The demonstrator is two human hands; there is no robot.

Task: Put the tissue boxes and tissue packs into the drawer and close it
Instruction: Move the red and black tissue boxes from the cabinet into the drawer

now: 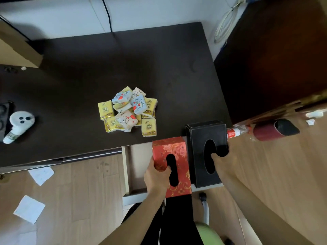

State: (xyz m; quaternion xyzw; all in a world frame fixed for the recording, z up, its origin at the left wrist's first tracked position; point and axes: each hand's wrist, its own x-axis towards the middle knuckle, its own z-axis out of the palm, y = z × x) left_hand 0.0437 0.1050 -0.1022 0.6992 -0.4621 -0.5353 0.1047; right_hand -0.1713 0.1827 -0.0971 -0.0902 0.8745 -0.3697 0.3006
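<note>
A red floral tissue box [178,152] hangs over the open drawer [137,163] under the desk's front edge, with my left hand [155,175] gripping its left side, thumb in the slot. Right beside it is a black tissue box [198,138], held by my right hand [221,161], whose fingers reach into its oval slot. A pile of several small tissue packs [128,110], yellow, blue and white, lies on the dark desk [106,68] behind the drawer.
A white game controller [18,124] lies at the desk's left. A cardboard box [16,48] stands at the back left. Paper scraps [29,208] litter the wooden floor. A dark red object [272,130] and a wooden cabinet stand to the right. Cables hang on the wall.
</note>
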